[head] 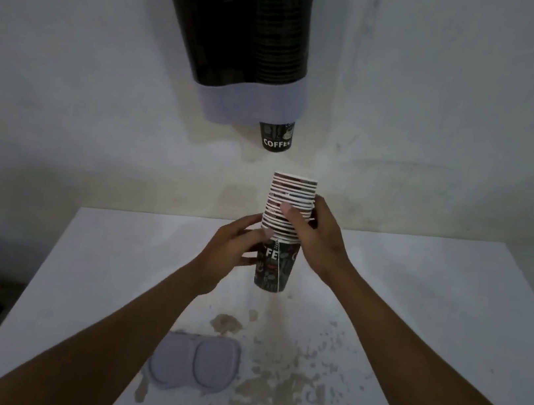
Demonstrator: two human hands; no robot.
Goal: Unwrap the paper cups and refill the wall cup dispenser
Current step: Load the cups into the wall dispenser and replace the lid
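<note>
A stack of black printed paper cups (287,205) stands upright in the air above the white table (432,314). My left hand (230,252) grips the bottom cup from the left, thumb at the lowest rims. My right hand (315,240) holds the ringed rims from the right, fingers curled across the front. On the wall above hangs the dark cup dispenser (243,25) with a pale base, and one cup (275,137) marked COFFEE pokes out of its bottom. More cups show dimly through its dark tube. I see no wrapper.
A pale grey double-domed lid (196,363) lies on the table near me. Brown stains and specks (280,384) spread across the tabletop to its right. The table's left edge drops into dark space. The white wall behind is bare.
</note>
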